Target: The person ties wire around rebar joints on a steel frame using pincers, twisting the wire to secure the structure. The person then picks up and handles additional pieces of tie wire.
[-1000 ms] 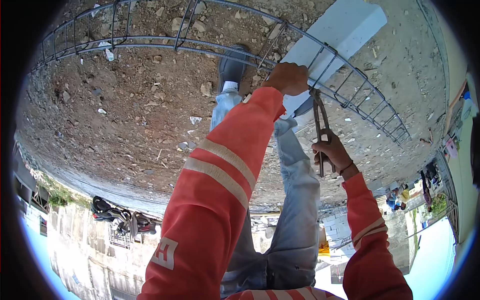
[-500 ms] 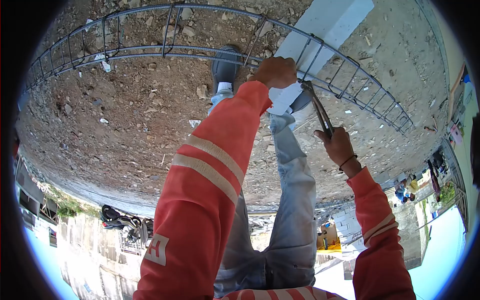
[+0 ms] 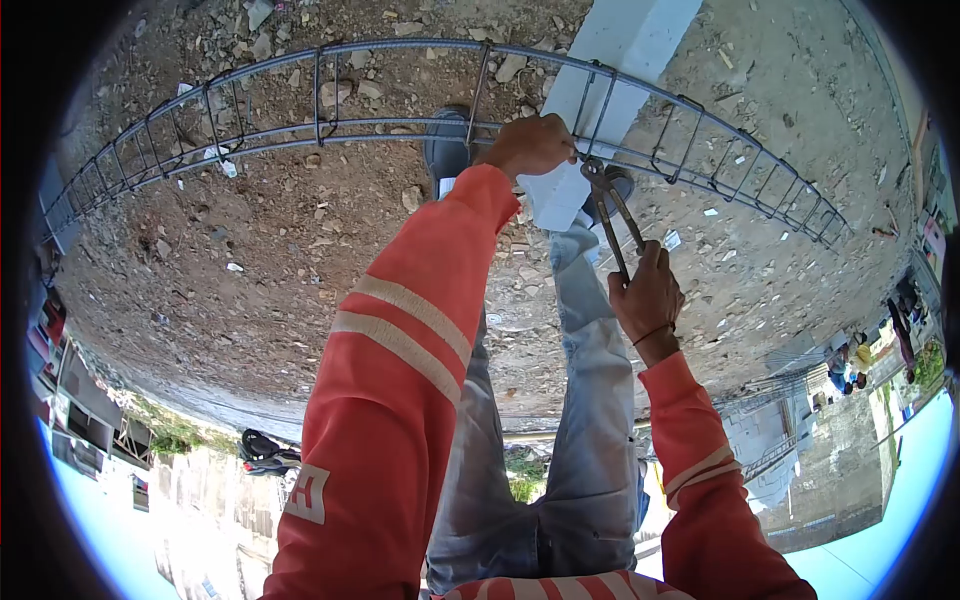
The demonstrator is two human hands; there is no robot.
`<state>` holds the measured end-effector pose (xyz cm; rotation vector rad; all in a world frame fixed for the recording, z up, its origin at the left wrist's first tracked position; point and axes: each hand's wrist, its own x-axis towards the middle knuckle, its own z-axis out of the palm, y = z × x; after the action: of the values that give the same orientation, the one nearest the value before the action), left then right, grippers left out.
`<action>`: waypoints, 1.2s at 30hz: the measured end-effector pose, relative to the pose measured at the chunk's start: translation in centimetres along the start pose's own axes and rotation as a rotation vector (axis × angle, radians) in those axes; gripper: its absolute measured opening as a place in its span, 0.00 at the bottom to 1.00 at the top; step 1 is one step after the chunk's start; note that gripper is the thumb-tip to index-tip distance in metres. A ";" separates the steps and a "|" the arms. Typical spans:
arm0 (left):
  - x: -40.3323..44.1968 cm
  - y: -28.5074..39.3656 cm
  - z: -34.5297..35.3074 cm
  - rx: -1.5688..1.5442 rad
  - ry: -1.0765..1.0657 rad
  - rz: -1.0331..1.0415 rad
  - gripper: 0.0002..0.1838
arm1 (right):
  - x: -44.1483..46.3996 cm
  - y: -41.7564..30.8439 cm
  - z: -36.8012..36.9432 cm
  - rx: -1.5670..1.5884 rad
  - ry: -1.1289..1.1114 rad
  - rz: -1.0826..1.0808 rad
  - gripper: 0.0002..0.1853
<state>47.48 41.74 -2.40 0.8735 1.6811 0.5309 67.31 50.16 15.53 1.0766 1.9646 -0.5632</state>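
Observation:
A long rebar cage (image 3: 400, 124) of ridged bars and stirrups crosses the upper view, curved by the lens. My left hand (image 3: 532, 146) is closed over its near bar; the inside of the grip is hidden. In my right hand (image 3: 650, 297) is a pair of pincers (image 3: 615, 215), its handles spread apart. The pincers' jaws meet the near bar by a stirrup, just right of my left hand. Any tie wire at that joint is too small to make out.
Under the cage lies a pale grey board or slab (image 3: 640, 40), running between my shoes (image 3: 447, 145). Rubble and stones cover the dirt ground (image 3: 250, 280). Other people (image 3: 848, 365) are far off at the right edge. A motorcycle (image 3: 265, 452) stands behind at the left.
The pincers have turned more upright and their handles have spread wider. My right hand has shifted left. The cage sits lower in view, and my left hand stays at the near bar.

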 end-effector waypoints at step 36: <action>6.0 4.8 2.1 -0.193 0.302 -0.428 0.30 | -1.2 1.9 14.5 1.496 -0.589 -0.143 0.38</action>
<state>50.15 49.19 -3.22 0.2868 1.9830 0.5344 75.63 40.54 8.19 1.2868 0.8722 -2.2925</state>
